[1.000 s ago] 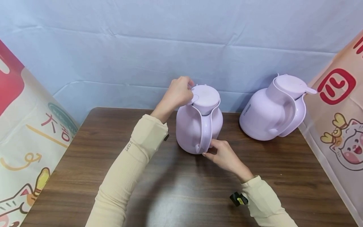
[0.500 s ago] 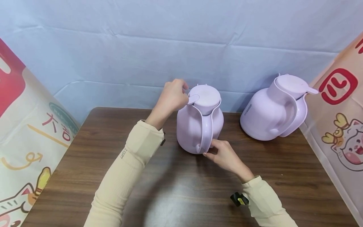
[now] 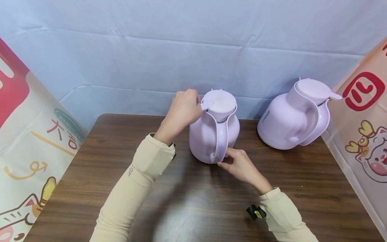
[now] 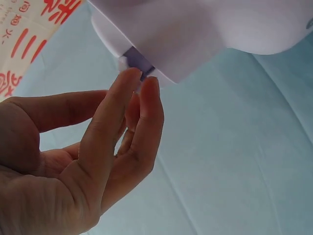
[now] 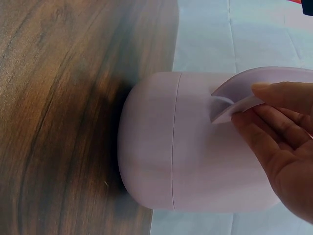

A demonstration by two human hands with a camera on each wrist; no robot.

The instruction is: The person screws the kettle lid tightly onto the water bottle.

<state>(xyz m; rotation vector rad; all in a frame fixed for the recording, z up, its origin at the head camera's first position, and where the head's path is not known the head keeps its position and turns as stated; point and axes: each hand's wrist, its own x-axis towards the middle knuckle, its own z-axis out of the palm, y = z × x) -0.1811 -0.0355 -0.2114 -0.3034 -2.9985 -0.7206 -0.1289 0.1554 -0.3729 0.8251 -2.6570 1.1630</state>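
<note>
A lilac insulated jug (image 3: 205, 137) stands upright on the table, its handle facing me. My right hand (image 3: 242, 165) pinches the free lower end of the handle (image 5: 237, 109) between thumb and fingers. At the jug's top left, my left hand (image 3: 185, 107) is beside the tab (image 3: 207, 105) of the round lid (image 3: 222, 102). In the left wrist view, the fingers (image 4: 105, 122) reach up to the jug's rim, tips at a darker purple gap (image 4: 139, 62). The thumb is apart from those tips. Whether they touch the jug cannot be told.
A second lilac jug (image 3: 281, 122) stands farther right, its lid tab pointing right. Behind the brown wooden table (image 3: 121, 201) hangs a pale blue cloth (image 3: 151, 64). Printed panels (image 3: 39, 141) flank the table on both sides.
My left hand has drawn left and slightly down from the lid, leaving more of the tab showing. My right hand keeps its hold on the handle, and the jug has stayed put.
</note>
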